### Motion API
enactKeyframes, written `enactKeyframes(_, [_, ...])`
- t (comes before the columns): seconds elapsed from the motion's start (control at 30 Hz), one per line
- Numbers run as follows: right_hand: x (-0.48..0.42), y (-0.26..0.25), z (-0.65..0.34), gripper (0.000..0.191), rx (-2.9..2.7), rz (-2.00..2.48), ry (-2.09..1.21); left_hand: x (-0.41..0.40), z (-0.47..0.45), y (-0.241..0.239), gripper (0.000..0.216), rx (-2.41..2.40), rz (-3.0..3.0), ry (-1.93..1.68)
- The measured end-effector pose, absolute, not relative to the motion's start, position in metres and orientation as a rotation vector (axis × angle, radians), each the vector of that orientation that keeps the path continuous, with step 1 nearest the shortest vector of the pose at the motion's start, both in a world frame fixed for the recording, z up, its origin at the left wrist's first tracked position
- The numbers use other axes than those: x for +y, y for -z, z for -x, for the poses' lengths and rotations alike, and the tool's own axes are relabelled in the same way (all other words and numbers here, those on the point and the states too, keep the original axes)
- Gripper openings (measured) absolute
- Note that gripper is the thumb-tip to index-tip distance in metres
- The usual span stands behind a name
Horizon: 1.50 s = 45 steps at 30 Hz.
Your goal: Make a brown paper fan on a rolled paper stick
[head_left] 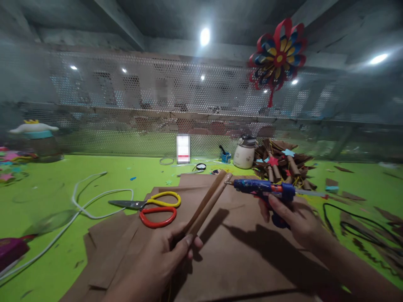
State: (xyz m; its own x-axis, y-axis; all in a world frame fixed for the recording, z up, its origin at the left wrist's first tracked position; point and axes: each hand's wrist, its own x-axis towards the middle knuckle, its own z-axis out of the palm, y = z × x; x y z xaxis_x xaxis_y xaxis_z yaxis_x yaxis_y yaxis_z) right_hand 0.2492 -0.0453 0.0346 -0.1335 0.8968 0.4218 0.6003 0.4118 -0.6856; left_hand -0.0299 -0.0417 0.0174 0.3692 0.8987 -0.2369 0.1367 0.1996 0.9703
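Note:
My left hand is closed around the near end of a rolled brown paper tube, which slants up and away to the right. My right hand grips a blue hot glue gun, held level with its nozzle pointing left, just beside the tube's far tip. Both hands hover over a stack of brown paper sheets lying on the green table.
Scissors with a yellow and a red handle lie left of the tube, next to a white cable. A pile of finished brown tubes with stars, a white jar and a black cord are to the right. A paper pinwheel hangs above.

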Motion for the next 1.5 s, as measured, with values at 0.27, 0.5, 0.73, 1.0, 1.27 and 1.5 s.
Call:
enactKeyframes(0.27, [-0.036, -0.031, -0.257, 0.047, -1.738, 1.318, -0.450, -0.043, 0.029, -0.021, 0.039, 1.112, -1.323, -0.704])
enactKeyframes(0.5, [-0.040, -0.032, -0.254, 0.048, -1.771, 1.342, -0.416, -0.043, 0.031, -0.022, 0.036, 1.131, -1.379, -0.681])
enactKeyframes(0.73, [-0.039, -0.028, -0.254, 0.047, -1.792, 1.356, -0.316, -0.043, 0.032, -0.023, 0.037, 1.181, -1.471, -0.704])
enactKeyframes(1.0, [-0.038, -0.027, -0.255, 0.047, -1.754, 1.340, -0.402, -0.045, 0.031, -0.026, 0.036, 1.156, -1.404, -0.700])
enactKeyframes(1.27, [-0.042, -0.024, -0.249, 0.044, -1.768, 1.273, -0.531, -0.045, 0.031, -0.023, 0.037, 1.118, -1.312, -0.712])
enactKeyframes(1.5, [-0.051, -0.022, -0.241, 0.043, -1.838, 1.347, -0.575, -0.042, 0.031, -0.024, 0.037, 1.157, -1.343, -0.768])
